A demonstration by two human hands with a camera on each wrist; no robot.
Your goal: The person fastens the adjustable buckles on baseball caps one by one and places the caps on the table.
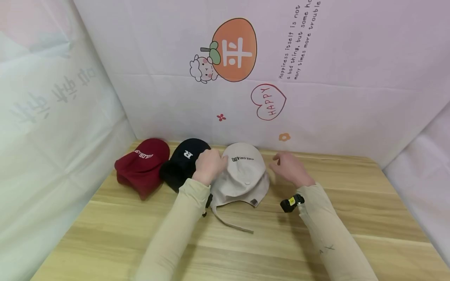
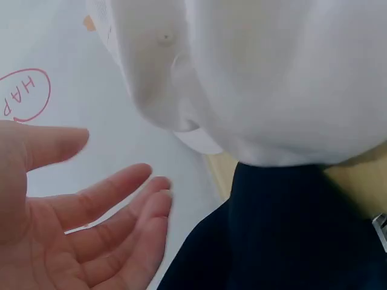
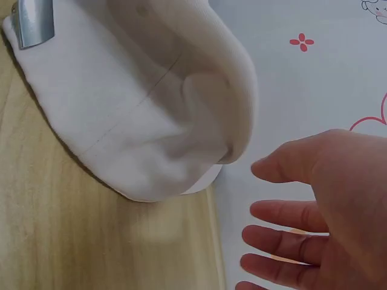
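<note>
A light beige baseball cap (image 1: pixel 242 168) with dark COLORADO lettering lies on the wooden table between my two hands, its strap (image 1: pixel 232 224) trailing toward me. At its left side is my left hand (image 1: pixel 209 164), fingers loosely bent and holding nothing; the left wrist view has the cap's pale fabric (image 2: pixel 254 78) beyond the fingertips. My right hand (image 1: pixel 290 168) hovers just off the cap's right side, thumb and fingers apart, and the right wrist view shows a gap between them and the cap (image 3: pixel 139 115). A black cap (image 1: pixel 177 166) with a white R is partly hidden behind my left hand.
A dark red cap (image 1: pixel 144 166) lies at the far left, beside the black one. Behind the caps, a white printed sheet (image 1: pixel 168 105) rises at the table's back edge. Bare wood of the table (image 1: pixel 355 195) extends to the right.
</note>
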